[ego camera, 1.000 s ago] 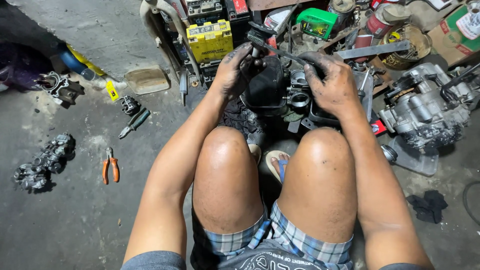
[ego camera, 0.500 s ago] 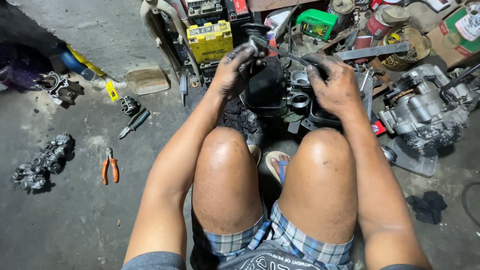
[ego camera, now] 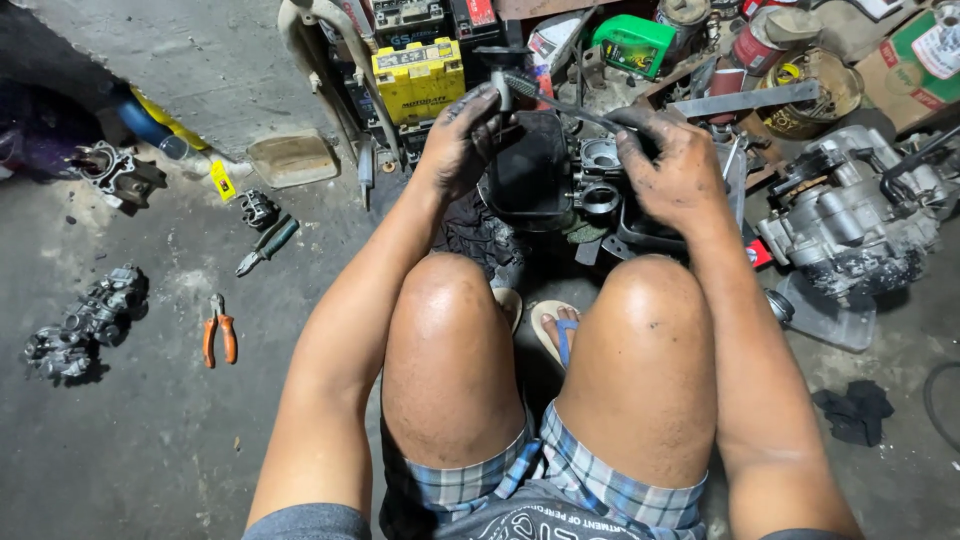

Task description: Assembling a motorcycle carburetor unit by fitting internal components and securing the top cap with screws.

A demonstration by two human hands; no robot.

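Both hands are greasy: the left hand [ego camera: 462, 140] grips the top edge of a black engine part [ego camera: 530, 170], while the right hand [ego camera: 675, 165] pinches a thin metal tool [ego camera: 560, 100] angled across it. Right of the right hand lies a grey engine block [ego camera: 850, 220]; above the left hand sits a yellow battery [ego camera: 418, 78], and far to its left, orange-handled pliers [ego camera: 219, 330].

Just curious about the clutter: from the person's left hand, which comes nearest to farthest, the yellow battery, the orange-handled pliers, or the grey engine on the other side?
1. Yellow battery, just left of the left hand.
2. Orange-handled pliers, lower left on the floor.
3. Grey engine, far right.
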